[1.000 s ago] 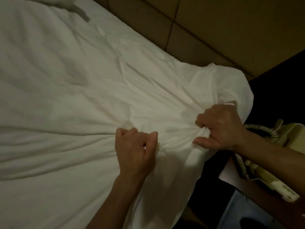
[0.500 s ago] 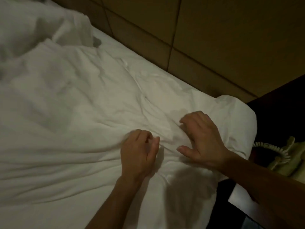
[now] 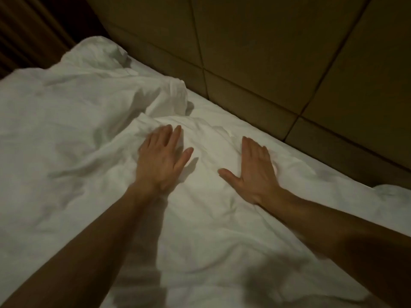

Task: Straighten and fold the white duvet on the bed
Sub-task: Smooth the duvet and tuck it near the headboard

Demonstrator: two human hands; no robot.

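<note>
From where I sit, this job looks early to middling. The white duvet (image 3: 73, 130) covers nearly all of the bed (image 3: 224, 117), filling the left and lower parts of the frame, but it is far from flat: a bunched, rumpled mound sits in the upper left, a loose flap curls up near the top centre, and creases run across the middle and lower right. I see no clean fold made yet, so I judge the straightening as only partly done and the folding as not begun. A strip of plainer white along the upper right edge, beside the padded headboard (image 3: 255, 54), may be the sheet beneath, though I cannot say for sure.

Both arms reach in from the bottom of the frame, stretched well forward toward the centre. The left hand (image 3: 161, 160) lies palm down on the duvet at centre frame, its fingers (image 3: 175, 136) straight and slightly spread, thumb out to the right; it holds nothing, only presses the cloth. The right hand (image 3: 256, 167) lies flat just right of centre, fingers together and extended toward the top, thumb splayed left, also gripping nothing. The 2 hands are apart, with a smoothed patch between them.
</note>
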